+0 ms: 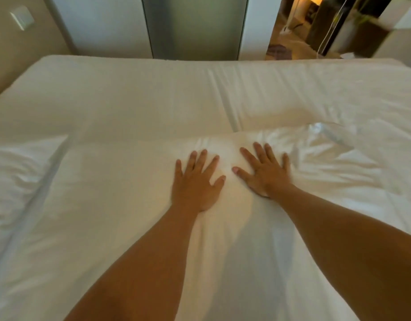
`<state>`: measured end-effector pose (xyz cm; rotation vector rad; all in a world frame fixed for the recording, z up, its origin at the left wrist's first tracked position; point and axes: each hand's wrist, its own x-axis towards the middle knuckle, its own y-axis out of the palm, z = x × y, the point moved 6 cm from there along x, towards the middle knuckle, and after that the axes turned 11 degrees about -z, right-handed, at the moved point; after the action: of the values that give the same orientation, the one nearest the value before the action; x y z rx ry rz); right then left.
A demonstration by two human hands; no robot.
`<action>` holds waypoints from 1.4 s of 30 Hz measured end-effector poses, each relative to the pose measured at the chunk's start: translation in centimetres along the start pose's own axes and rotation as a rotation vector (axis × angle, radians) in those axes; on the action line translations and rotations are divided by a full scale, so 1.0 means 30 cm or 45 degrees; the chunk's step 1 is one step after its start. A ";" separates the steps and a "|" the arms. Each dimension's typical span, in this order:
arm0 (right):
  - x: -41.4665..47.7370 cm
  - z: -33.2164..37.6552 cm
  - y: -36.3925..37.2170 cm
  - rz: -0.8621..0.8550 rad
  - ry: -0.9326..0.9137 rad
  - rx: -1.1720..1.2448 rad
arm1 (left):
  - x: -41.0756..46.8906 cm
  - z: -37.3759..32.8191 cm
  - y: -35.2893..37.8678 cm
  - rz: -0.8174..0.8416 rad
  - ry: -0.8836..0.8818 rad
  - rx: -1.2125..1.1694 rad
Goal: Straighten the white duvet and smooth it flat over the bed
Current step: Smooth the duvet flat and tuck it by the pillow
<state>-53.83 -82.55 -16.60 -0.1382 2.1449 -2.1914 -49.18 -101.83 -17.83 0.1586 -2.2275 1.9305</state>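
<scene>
Presently two hands are pressing flat, fingers spread and grasping nothing: left hand and right hand, side by side on the one white duvet covering the bed's near half.

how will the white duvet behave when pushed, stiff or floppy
Probably floppy: the white duvet lies in soft creases at the right, so it may bunch ahead of a push. Likely light and puffy, since it dimples under the left hand and right hand.

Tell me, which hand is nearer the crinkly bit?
The right hand: the duvet is crumpled beside it, while the left hand presses smoother fabric.
</scene>
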 end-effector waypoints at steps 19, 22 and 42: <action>0.024 -0.388 0.000 0.039 0.498 0.184 | -0.034 0.358 -0.041 0.410 -0.625 0.140; -0.112 -0.132 -0.039 0.119 0.232 0.366 | -0.020 -0.024 -0.057 0.387 -0.389 -0.018; -0.567 -0.069 -0.039 -0.073 0.116 0.298 | -0.414 -0.197 -0.146 0.180 -0.306 -0.010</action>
<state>-37.15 -78.53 -15.70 -0.0887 1.9291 -2.5064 -35.73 -97.17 -15.41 0.2509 -2.4580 2.0729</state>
